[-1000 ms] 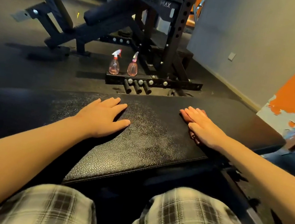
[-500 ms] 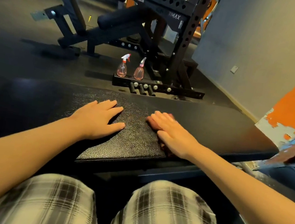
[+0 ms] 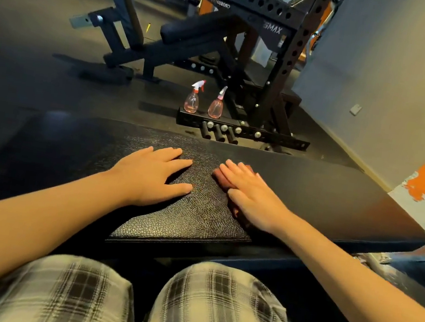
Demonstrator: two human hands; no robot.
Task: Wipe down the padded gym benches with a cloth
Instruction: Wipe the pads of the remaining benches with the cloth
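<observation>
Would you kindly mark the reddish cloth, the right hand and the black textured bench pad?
reddish cloth (image 3: 221, 179): head view, exposed folded edge.
right hand (image 3: 251, 197): head view, back of hand.
black textured bench pad (image 3: 198, 213): head view, bare surface.

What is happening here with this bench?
A person is cleaning a black padded bench. The right hand lies flat on a reddish cloth and presses it onto the bench. The left hand rests flat on the bench beside it, holding nothing. Two pink spray bottles stand beyond the bench, near the foot of a rack.
</observation>
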